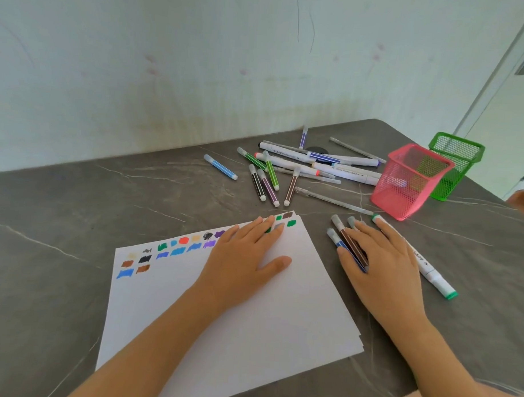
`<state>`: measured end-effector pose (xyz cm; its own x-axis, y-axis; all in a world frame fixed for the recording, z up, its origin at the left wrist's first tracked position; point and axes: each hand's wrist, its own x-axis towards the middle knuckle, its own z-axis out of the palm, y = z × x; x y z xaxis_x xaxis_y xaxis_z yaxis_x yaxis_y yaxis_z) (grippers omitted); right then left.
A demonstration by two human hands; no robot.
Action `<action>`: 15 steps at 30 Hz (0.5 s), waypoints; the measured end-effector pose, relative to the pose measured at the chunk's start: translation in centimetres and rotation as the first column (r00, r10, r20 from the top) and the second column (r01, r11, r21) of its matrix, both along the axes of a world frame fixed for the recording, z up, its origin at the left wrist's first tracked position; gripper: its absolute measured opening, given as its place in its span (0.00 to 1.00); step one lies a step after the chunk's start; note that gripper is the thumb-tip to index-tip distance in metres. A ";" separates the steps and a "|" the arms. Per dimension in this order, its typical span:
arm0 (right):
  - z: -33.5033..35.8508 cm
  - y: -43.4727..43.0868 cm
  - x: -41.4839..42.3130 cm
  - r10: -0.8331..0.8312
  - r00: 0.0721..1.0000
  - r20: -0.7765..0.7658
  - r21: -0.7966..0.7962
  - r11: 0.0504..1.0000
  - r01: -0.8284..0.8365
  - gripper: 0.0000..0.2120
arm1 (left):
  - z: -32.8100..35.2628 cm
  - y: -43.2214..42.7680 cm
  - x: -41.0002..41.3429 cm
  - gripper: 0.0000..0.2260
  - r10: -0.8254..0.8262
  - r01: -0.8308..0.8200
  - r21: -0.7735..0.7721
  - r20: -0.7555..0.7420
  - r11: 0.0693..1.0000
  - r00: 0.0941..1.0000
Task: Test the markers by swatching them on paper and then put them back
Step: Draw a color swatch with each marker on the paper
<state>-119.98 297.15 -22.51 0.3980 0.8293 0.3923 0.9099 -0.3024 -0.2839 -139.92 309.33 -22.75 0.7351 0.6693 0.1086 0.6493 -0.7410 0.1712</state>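
Markers and paper (250, 316) share the grey table (76, 206). Closest to me, the white sheet lies at a slant. On it, my view shows the left hand (247, 257) flat and palm-down, its fingers straight and holding nothing. Those fingers cover part of the row of colour swatches (179, 246) along the sheet's far edge.

Just right of the paper, the right hand (383, 262) also lies open, fingers straight. It rests on a few thin markers and hides most of their barrels. A brown marker (347, 237) and a blue marker (335, 238) poke out beyond the fingertips. A green-tipped white marker (430, 272) runs along the hand's outer side.

Farther back, a loose pile of markers (300, 167) sprawls across the table, with a light blue marker (220, 166) lying apart to its left. To the right of the pile is a pink mesh basket (410, 181), and a green mesh basket (455, 163) is just behind it, partly blocked by it. A pale wall (170, 76) closes the view.
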 end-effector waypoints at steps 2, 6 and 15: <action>0.3 0.8 0.0 0.022 1.000 0.007 0.053 0.998 -0.023 0.16 | 0.0 0.1 -0.1 0.27 0.010 -0.012 0.047 0.049 0.999 0.999; 1.6 3.4 -0.8 0.068 0.997 0.030 0.116 0.991 -0.071 0.11 | 0.1 0.8 -0.3 0.23 0.032 -0.048 0.165 0.099 0.985 0.995; 2.8 12.1 -4.6 0.213 0.969 0.126 -0.070 0.976 -0.205 0.16 | 0.5 4.4 -1.8 0.26 0.211 -0.222 0.179 0.078 0.958 0.974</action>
<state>-124.54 309.24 -19.71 0.1613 0.9108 0.3801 0.9829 -0.1137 -0.1448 -141.68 313.73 -22.24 0.5638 0.7755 0.2841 0.7907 -0.6062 0.0858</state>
